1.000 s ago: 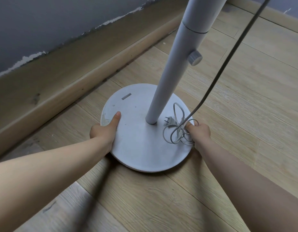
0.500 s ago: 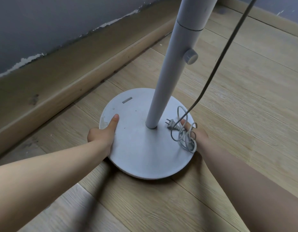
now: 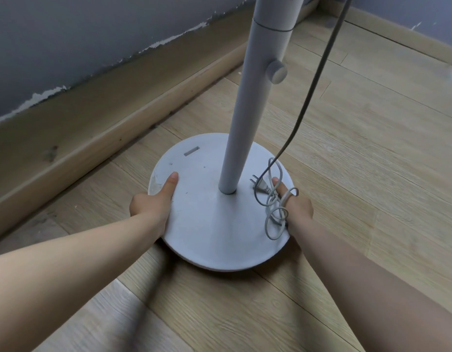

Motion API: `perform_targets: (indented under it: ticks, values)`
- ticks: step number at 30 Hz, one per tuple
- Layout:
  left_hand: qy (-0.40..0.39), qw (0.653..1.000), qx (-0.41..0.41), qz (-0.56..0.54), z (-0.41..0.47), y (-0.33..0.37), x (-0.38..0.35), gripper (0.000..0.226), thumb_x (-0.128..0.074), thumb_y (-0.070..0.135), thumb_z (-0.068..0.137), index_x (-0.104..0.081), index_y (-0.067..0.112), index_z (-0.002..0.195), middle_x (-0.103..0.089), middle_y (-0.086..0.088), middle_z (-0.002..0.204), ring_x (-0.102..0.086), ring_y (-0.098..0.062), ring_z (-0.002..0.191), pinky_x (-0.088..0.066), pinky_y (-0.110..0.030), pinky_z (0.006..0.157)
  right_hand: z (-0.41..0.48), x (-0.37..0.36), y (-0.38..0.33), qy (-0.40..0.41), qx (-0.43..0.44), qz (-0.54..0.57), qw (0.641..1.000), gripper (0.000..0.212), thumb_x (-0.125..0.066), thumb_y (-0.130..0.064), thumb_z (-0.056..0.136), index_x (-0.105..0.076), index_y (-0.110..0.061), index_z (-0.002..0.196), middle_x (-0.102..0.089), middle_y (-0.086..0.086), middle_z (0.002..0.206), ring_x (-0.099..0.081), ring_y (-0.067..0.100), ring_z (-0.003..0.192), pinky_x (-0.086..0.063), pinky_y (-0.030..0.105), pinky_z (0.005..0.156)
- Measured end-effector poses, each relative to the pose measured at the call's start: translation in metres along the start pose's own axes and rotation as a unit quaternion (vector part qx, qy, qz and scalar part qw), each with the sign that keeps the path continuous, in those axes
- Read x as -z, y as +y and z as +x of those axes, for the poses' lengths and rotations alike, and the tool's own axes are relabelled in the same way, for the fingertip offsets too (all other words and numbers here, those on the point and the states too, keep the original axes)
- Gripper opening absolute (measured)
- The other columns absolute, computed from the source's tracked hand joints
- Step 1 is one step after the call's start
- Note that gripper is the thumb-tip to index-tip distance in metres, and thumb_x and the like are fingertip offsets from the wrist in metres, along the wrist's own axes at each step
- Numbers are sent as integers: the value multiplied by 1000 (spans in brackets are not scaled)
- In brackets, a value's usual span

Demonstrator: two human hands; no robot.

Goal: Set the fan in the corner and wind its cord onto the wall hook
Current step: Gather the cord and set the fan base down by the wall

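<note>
The white fan shows only its round base (image 3: pixel 209 224) and its pole (image 3: pixel 247 105), which carries a round knob (image 3: pixel 277 71). My left hand (image 3: pixel 153 201) grips the base's left rim, thumb on top. On the opposite rim my right hand (image 3: pixel 296 204) grips the base, with loose loops of the grey cord (image 3: pixel 273 212) tangled over its fingers. The plug (image 3: pixel 259 182) lies on the base beside the pole. The cord runs up and out of the top of the view. The fan head and any wall hook are out of view.
A wooden skirting board (image 3: pixel 105 123) runs along the grey wall (image 3: pixel 67 41) on the left, a short gap from the base. A second skirting board (image 3: pixel 397 34) meets it at the room's corner, at the top behind the pole. The floor (image 3: pixel 372 161) is light wood planks.
The base has shifted across the floor relative to the planks, with both hands still on its rim. The cord loops have slid further over my right hand and toward the rim.
</note>
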State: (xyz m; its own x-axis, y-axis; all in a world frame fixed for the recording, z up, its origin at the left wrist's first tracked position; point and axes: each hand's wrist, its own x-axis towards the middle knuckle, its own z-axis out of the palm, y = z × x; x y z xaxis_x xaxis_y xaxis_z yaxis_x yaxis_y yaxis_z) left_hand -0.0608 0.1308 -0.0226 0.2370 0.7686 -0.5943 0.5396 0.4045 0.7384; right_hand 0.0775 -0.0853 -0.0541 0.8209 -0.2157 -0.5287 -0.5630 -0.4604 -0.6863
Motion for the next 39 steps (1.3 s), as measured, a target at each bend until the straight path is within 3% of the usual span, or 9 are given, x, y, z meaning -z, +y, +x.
perform_targets:
  ticks: [5, 8, 12, 17, 21, 26, 30, 33, 39]
  values:
    - [0, 1000, -10, -11, -7, 4, 3, 87, -75, 60, 66, -48, 1, 125, -56, -12, 125, -56, -32, 110, -43, -34, 83, -3, 5, -4, -8, 20, -2, 1000, 71, -65, -74, 60, -59, -6, 76, -62, 8, 78, -58, 22, 66, -43, 29, 55]
    - [-1, 1000, -12, -17, -14, 7, 7, 86, -75, 59, 67, -50, 1, 124, -57, -10, 121, -55, -29, 103, -41, -32, 81, -7, 11, -5, -13, 28, 9, 999, 71, -65, -74, 61, -61, -6, 79, -64, 9, 80, -60, 24, 69, -45, 31, 60]
    - [4, 1000, -15, -9, -22, 14, 18, 89, -75, 64, 62, -52, 3, 123, -58, -8, 115, -56, -31, 104, -44, -35, 82, -17, 16, -12, -22, 32, 27, 999, 63, -67, -69, 64, -56, -8, 69, -58, 6, 71, -55, 23, 65, -45, 33, 62]
    - [-5, 999, -47, 8, -28, 33, 29, 77, -74, 68, 58, -60, 10, 106, -63, -6, 105, -60, -30, 94, -50, -38, 83, -28, 24, -24, -28, 38, 57, 997, 60, -68, -71, 60, -49, -14, 60, -54, 3, 64, -53, 23, 63, -43, 35, 61]
    - [-6, 998, -67, 11, -44, 52, 31, 66, -75, 66, 60, -58, 13, 97, -61, -4, 99, -60, -29, 92, -49, -37, 81, -37, 36, -35, -24, 28, 75, 996, 68, -65, -78, 51, -55, -13, 69, -61, 6, 76, -59, 26, 71, -49, 38, 68]
    - [-9, 996, -92, 9, -70, 88, 33, 64, -74, 65, 63, -60, 12, 96, -62, -3, 100, -61, -28, 90, -47, -34, 77, -50, 59, -60, -27, 24, 109, 993, 70, -69, -73, 54, -61, -9, 80, -67, 6, 84, -64, 26, 77, -54, 37, 76]
    - [-14, 994, -104, 11, -100, 124, 37, 64, -73, 67, 62, -60, 13, 94, -64, -4, 101, -63, -30, 92, -49, -36, 79, -69, 92, -98, -15, 26, 108, 994, 66, -69, -71, 59, -60, -8, 75, -65, 8, 80, -63, 28, 75, -52, 37, 73]
    - [-22, 994, -104, 7, -139, 161, 41, 62, -72, 66, 64, -60, 12, 92, -64, -4, 99, -62, -28, 89, -49, -35, 76, -92, 130, -134, -1, 21, 119, 993, 76, -68, -75, 49, -64, -7, 81, -70, 10, 87, -66, 31, 81, -56, 43, 82]
    - [-36, 994, -103, 25, -237, 250, 58, 75, -71, 70, 61, -65, 8, 102, -65, -5, 96, -62, -27, 83, -49, -35, 74, -153, 232, -210, 13, 4, 129, 992, 73, -70, -74, 48, -64, -7, 76, -71, 13, 88, -66, 32, 82, -55, 43, 83]
